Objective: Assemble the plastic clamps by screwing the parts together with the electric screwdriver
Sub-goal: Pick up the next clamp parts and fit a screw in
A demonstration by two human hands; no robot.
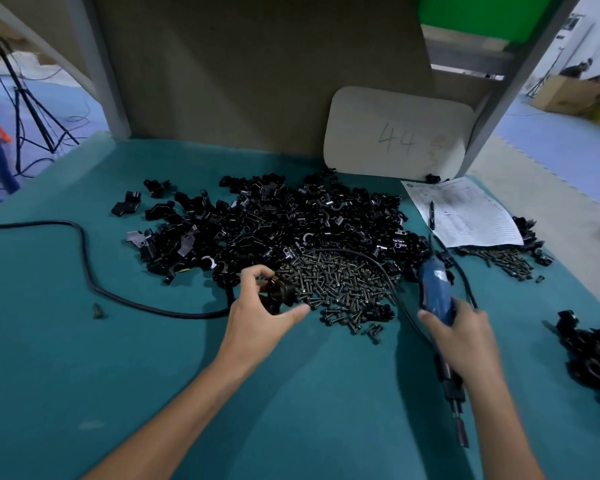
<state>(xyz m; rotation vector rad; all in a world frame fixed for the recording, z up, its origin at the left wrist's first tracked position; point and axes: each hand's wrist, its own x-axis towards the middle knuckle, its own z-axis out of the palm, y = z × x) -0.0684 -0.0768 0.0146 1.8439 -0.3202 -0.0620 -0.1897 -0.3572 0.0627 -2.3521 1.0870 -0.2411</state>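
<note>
A small black plastic clamp part [277,293] is pinched in the left hand [258,308]. The fingers are curled over it from above and the thumb is stretched out flat toward the heap of dark metal screws [340,282], at whose near left edge the part is held. The blue plastic electric screwdriver [436,289] is gripped by the right hand [463,336], with the fingers wrapped closely round its smooth barrel. Its black nose and thin bit are pointed back toward the person, low over the matt teal table mat [146,368].

Behind the screws a wide pile of glossy black plastic clamp pieces [274,220] is spread (angular blocks and half-round saddles, all mixed). A thick black rubber cable [84,258] is looped across the mat at the left. A cluster of black clamps [594,358] is seen at the right edge; whether these are assembled cannot be told. A printed white paper sheet [471,216] is laid at the back right, with a dark pen [432,214] on it.
</note>
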